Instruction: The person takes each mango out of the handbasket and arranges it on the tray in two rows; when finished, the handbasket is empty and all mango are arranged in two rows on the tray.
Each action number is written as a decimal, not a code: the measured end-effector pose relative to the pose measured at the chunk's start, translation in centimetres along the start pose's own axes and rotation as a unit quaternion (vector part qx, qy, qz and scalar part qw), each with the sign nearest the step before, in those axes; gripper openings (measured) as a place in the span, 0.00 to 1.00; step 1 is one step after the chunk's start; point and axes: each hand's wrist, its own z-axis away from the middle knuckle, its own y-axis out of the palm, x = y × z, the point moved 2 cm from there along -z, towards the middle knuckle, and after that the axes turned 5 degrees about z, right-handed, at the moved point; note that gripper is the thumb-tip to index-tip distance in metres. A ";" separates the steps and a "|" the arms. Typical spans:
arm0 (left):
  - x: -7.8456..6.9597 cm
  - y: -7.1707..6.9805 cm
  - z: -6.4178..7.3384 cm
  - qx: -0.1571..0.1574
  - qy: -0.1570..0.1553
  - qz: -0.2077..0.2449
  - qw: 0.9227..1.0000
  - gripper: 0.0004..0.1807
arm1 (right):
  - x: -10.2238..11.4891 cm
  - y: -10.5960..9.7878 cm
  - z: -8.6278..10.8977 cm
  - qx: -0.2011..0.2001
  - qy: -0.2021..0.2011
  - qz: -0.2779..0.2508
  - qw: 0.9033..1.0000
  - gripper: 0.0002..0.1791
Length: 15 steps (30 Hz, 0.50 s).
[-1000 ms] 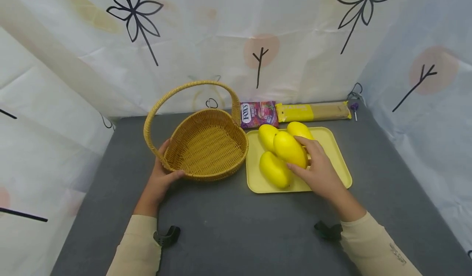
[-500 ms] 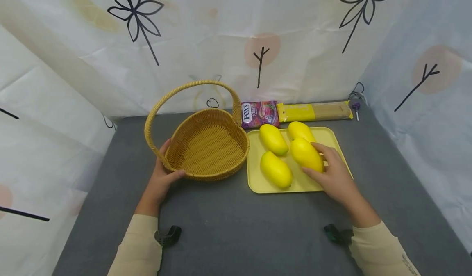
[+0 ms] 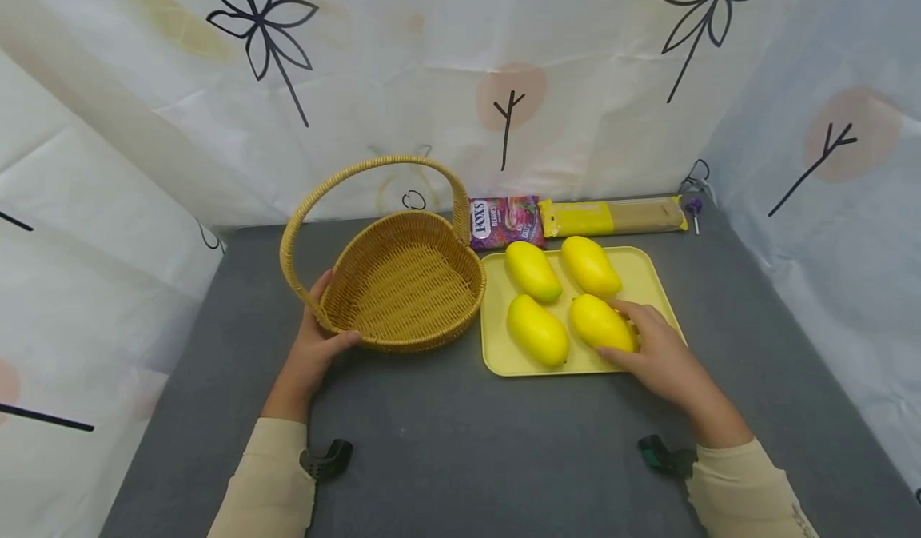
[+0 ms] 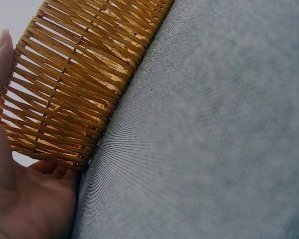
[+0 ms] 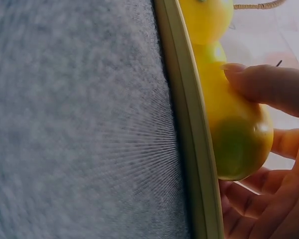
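My left hand (image 3: 309, 358) grips the side of a woven wicker basket (image 3: 406, 298) with a tall arched handle, thumb on the front rim. In the left wrist view the basket's wall (image 4: 74, 74) sits between thumb and fingers. On a pale yellow tray (image 3: 651, 278) lie several yellow mangoes in two rows. My right hand (image 3: 662, 362) holds the front-right mango (image 3: 603, 324), which rests on the tray. The right wrist view has the thumb over this mango (image 5: 241, 134) and the fingers curled around its end; its underside is behind the tray's edge.
Behind the tray lie a purple Fox's candy bag (image 3: 507, 222), a long yellow-and-clear packet (image 3: 612, 217) and a small purple lollipop (image 3: 694, 209). The grey tabletop (image 3: 475, 450) ends at patterned white cloth (image 3: 576, 106) at the back and sides.
The right hand has moved one mango from on top of the others, rightward and down, onto the tray's front right. The left hand and basket have stayed put.
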 end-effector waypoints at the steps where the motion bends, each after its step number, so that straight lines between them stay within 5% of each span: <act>1: 0.0 0.0 0.0 0.001 0.000 0.002 1.000 0.59 | -0.1 0.0 0.0 0.001 0.001 -0.001 1.000 0.42; 15: 0.0 0.0 0.0 0.001 0.001 0.011 1.000 0.60 | -0.2 -0.1 0.2 -0.001 0.004 -0.007 1.000 0.41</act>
